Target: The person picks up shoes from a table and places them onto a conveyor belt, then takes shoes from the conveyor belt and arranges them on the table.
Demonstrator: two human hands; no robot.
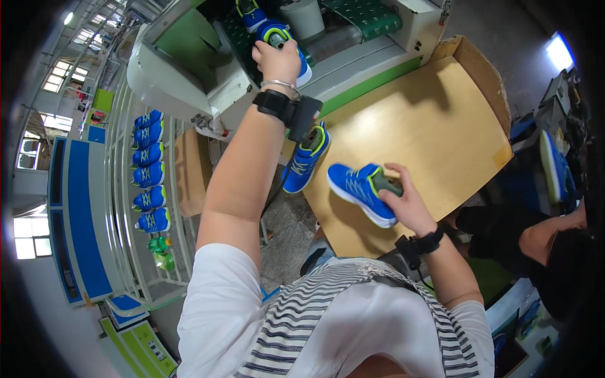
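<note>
My left hand [279,62] reaches to the machine's opening, its fingers closed over the collar of a blue sneaker [269,29] with lime lining and a white sole. Another blue sneaker [249,14] lies just beyond it on the dark green conveyor belt [236,31]. Over the board, my right hand [413,205] grips a second blue sneaker [358,185] at its heel, around the grey-green last [386,184] in its opening. A further blue sneaker [305,160], also with a last inside, is by the board's left edge below my left wrist.
The tan board [422,145] has a raised cardboard edge [482,75] at far right. The white machine housing [170,63] borders it ahead. Several blue sneakers [149,154] line a rack [116,164] at left, near a brown carton [191,170]. Another person's arm [548,236] is at right.
</note>
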